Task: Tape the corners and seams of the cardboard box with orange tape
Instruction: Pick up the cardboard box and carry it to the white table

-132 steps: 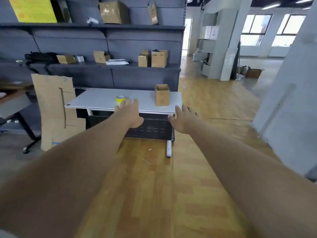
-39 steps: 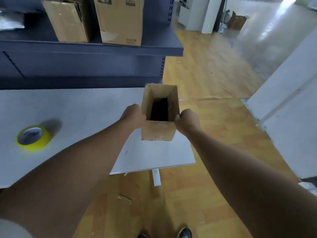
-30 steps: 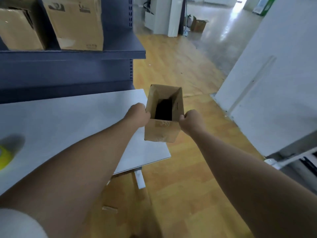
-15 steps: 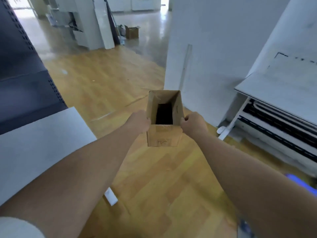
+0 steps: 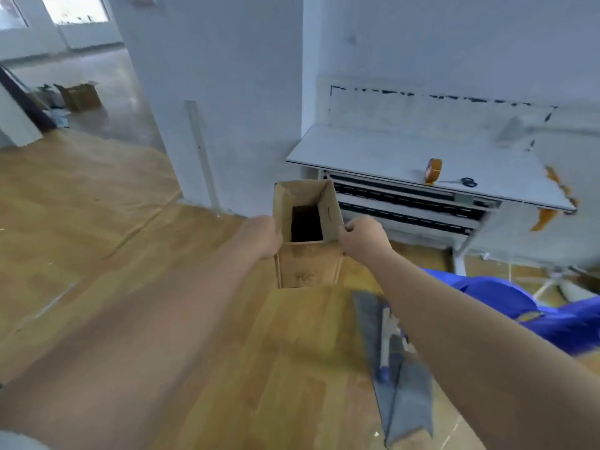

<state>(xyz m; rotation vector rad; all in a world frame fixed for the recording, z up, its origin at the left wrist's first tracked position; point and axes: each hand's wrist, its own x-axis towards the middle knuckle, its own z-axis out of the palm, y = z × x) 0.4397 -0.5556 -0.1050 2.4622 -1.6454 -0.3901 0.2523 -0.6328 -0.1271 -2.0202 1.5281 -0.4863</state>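
Fingers of left hand (image 5: 264, 237) and right hand (image 5: 363, 237) clamp the cardboard box (image 5: 306, 232), open-topped, plain brown, aloft over wood floor (image 5: 81, 206). Beyond box: grey counter (image 5: 373, 151) carrying orange tape (image 5: 433, 171) upright, scissors (image 5: 467, 182) beside.

Left hand (image 5: 264, 237), right hand (image 5: 363, 238) outstretched, fingers curled.
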